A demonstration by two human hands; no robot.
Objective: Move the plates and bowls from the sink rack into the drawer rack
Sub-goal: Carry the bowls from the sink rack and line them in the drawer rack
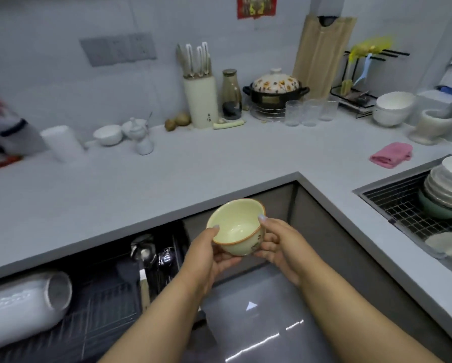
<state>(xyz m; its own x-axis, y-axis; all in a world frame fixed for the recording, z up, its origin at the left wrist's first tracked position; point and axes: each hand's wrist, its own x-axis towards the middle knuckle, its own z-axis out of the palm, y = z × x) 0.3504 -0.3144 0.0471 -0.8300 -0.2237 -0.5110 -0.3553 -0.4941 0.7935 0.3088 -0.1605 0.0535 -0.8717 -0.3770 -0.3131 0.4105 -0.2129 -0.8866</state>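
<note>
1. you hold a cream bowl [236, 227] with an orange-brown rim in both hands, just below the middle of the view, its mouth tilted up towards you.
2. your left hand [209, 254] grips the bowl's near-left side, thumb on the rim and fingers curled under the base.
3. your right hand [278, 241] grips the opposite side at 3 o'clock of the bowl, thumb tip on the rim and fingers wrapped on the outer wall.
4. the bowl hangs in the air over the inner corner of the grey worktop [167, 176], above the glossy floor, touching only your hands.
5. the drawer rack [101, 299] stands open at 8 o'clock, a dark wire basket under the worktop edge, with a row of white plates [23, 302] on edge at its far left and ladles in a side compartment near your left hand.
6. the sink rack [405, 208] lies at 3 o'clock, a wire grid sunk into the worktop, with a stack of white plates and bowls [447, 183] leaning on a green bowl [436, 208].
7. a pink cloth [391, 154] lies on the worktop at 2 o'clock, just beyond the sink rack.
</note>
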